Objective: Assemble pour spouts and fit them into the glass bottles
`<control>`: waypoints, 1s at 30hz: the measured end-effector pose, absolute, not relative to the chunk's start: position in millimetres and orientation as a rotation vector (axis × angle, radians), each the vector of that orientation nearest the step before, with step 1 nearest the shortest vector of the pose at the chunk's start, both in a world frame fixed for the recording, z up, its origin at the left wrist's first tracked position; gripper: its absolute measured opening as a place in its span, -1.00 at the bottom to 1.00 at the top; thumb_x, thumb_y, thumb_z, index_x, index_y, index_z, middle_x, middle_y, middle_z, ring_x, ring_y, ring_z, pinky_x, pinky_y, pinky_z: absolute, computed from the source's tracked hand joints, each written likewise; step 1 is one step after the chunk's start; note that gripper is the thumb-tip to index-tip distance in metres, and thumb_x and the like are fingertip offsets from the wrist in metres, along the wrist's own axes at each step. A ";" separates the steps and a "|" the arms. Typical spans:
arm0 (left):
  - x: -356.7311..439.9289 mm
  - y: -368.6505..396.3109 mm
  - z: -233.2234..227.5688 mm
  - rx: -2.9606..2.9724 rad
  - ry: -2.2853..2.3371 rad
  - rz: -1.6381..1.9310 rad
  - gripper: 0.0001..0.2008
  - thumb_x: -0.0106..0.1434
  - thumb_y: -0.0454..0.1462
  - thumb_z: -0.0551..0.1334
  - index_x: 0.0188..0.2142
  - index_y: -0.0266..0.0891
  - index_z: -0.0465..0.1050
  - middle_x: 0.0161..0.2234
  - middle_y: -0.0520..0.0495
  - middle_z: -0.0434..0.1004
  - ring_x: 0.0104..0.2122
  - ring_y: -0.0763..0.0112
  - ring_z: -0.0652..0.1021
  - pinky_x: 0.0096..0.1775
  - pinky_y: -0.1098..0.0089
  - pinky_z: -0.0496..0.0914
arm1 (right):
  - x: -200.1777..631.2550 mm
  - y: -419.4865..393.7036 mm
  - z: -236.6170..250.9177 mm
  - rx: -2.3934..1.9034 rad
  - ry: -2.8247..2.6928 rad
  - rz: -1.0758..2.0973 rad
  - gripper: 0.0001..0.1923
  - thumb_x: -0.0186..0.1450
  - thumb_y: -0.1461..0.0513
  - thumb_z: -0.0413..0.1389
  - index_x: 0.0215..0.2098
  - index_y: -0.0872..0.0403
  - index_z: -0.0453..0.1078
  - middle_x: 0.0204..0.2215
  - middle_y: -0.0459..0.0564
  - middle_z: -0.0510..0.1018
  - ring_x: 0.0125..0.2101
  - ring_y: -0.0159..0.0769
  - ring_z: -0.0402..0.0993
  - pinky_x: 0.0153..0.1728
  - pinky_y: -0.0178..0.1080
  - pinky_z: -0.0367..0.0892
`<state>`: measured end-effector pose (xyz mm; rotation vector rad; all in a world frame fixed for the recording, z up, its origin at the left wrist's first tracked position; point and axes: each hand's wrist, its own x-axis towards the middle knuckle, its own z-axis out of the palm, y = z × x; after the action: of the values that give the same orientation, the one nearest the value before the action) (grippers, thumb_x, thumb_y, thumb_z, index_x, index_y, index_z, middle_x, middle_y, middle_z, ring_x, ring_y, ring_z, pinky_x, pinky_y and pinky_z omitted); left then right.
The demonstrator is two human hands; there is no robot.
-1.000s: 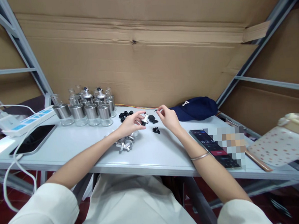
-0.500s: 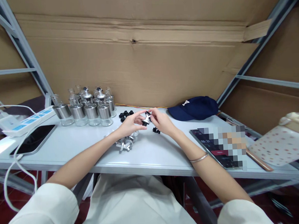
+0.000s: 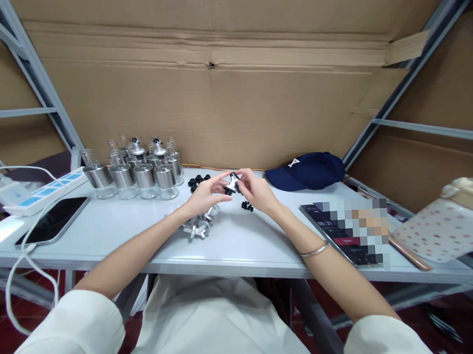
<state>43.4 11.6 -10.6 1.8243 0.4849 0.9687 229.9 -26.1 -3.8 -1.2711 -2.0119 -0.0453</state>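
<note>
A person's left hand (image 3: 205,196) and right hand (image 3: 256,190) meet above the white counter (image 3: 115,227), fingertips of both closed on one small metal spout (image 3: 231,184) with a black part at its end. It looks light, stiff and smooth, likely slippery, best pinched at its narrow neck. Just below the spout lies a pile of loose spouts (image 3: 199,225); black caps (image 3: 199,181) sit just left of it, glass bottles (image 3: 140,169) farther left, a navy cap (image 3: 306,171) to its right. Nothing blocks the hands.
</note>
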 end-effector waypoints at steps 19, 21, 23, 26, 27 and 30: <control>41.4 16.7 -11.3 1.750 0.452 0.985 -0.33 -0.05 -0.34 0.37 0.07 -0.23 0.21 -0.21 -0.07 0.46 -0.32 0.48 0.51 -0.17 0.39 0.39 | 227.1 -22.2 -8.4 -1.054 -1.952 0.188 -0.45 0.15 0.05 0.15 0.05 0.12 0.26 -0.38 -0.02 0.54 -0.51 -0.41 0.42 -0.44 -0.33 0.37; 41.3 16.1 -11.3 1.748 0.427 0.976 -0.33 -0.05 -0.35 0.37 0.07 -0.23 0.21 -0.21 -0.07 0.48 -0.31 0.47 0.52 -0.17 0.39 0.40 | 225.6 -22.7 -8.1 -1.053 -1.915 0.223 -0.49 0.16 0.04 0.14 0.01 0.11 0.30 -0.39 -0.02 0.56 -0.51 -0.39 0.45 -0.41 -0.31 0.39; 41.1 15.6 -11.5 1.744 0.411 0.974 -0.34 -0.05 -0.36 0.37 0.07 -0.23 0.21 -0.21 -0.08 0.49 -0.31 0.46 0.53 -0.17 0.39 0.40 | 224.5 -24.4 -7.0 -1.055 -1.895 0.237 -0.52 0.15 0.04 0.15 -0.02 0.11 0.34 -0.39 -0.02 0.58 -0.49 -0.37 0.48 -0.38 -0.29 0.40; 40.4 16.1 -12.4 1.735 0.405 0.966 -0.34 -0.05 -0.37 0.36 0.06 -0.23 0.22 -0.21 -0.09 0.50 -0.30 0.44 0.54 -0.16 0.38 0.41 | 223.8 -27.9 -4.8 -1.073 -1.901 0.231 -0.57 0.16 0.05 0.14 -0.07 0.10 0.37 -0.38 -0.01 0.59 -0.46 -0.33 0.51 -0.33 -0.26 0.41; 40.1 16.5 -12.7 1.732 0.405 0.965 -0.34 -0.05 -0.37 0.36 0.06 -0.23 0.23 -0.21 -0.09 0.50 -0.30 0.44 0.54 -0.17 0.38 0.41 | 223.7 -28.8 -4.2 -1.082 -1.908 0.225 -0.59 0.16 0.05 0.14 -0.09 0.10 0.37 -0.38 -0.01 0.59 -0.45 -0.32 0.52 -0.32 -0.26 0.41; 39.2 17.5 -13.0 1.726 0.413 0.966 -0.34 -0.07 -0.38 0.37 0.05 -0.23 0.24 -0.22 -0.08 0.49 -0.29 0.44 0.54 -0.17 0.39 0.42 | 224.1 -30.0 -3.5 -1.095 -1.931 0.206 -0.62 0.17 0.06 0.14 -0.12 0.10 0.38 -0.37 -0.01 0.60 -0.42 -0.31 0.53 -0.30 -0.26 0.41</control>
<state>39.2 17.5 -13.0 1.7259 0.4128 0.9656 224.1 -30.0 -3.5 -1.0951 -1.9305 0.2058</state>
